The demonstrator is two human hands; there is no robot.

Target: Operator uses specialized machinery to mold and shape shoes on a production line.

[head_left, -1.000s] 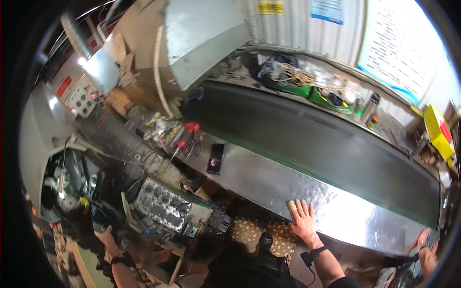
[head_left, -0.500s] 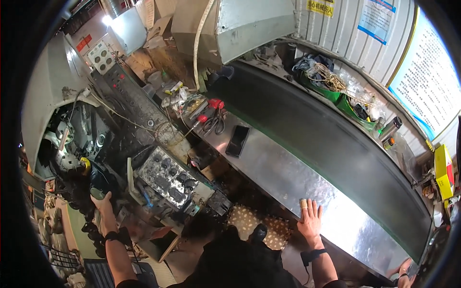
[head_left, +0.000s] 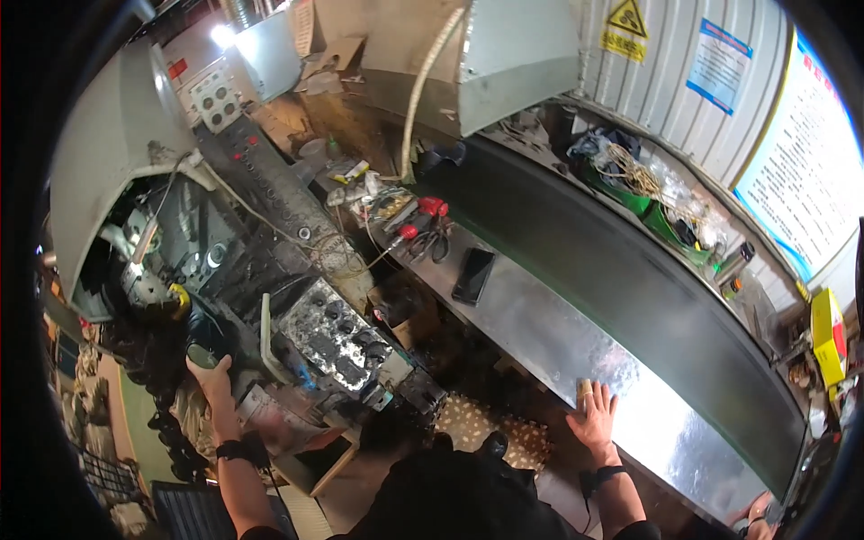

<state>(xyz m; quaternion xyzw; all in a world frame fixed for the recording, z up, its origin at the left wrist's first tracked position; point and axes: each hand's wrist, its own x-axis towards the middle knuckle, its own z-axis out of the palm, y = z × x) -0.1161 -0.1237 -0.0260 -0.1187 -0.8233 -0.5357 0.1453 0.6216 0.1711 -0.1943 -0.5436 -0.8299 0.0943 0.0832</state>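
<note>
At the left, my left hand (head_left: 211, 376) is closed round the near end of a long dark piece with a rounded green end (head_left: 202, 355). Its exact kind I cannot make out. The far end of this piece reaches to a yellow part (head_left: 180, 301) at the opening of a grimy machine (head_left: 144, 281). My right hand (head_left: 594, 419) lies palm down on the edge of a shiny metal bench (head_left: 531, 337), fingers stretched out, with a tan wrap on one finger. A black phone (head_left: 473, 276) rests farther along the bench, apart from my right hand.
A worn control box (head_left: 335, 333) stands between my arms. Red-handled tools (head_left: 434, 207) and cables clutter the bench's far end. Behind the bench runs a dark belt (head_left: 621, 252), with green bins (head_left: 630, 193) beyond. Part of another hand (head_left: 760, 511) shows at the lower right.
The view has shifted, so the bench, phone and machine sit farther right and slightly lower. My left hand keeps its hold; my right hand stays flat on the bench.
</note>
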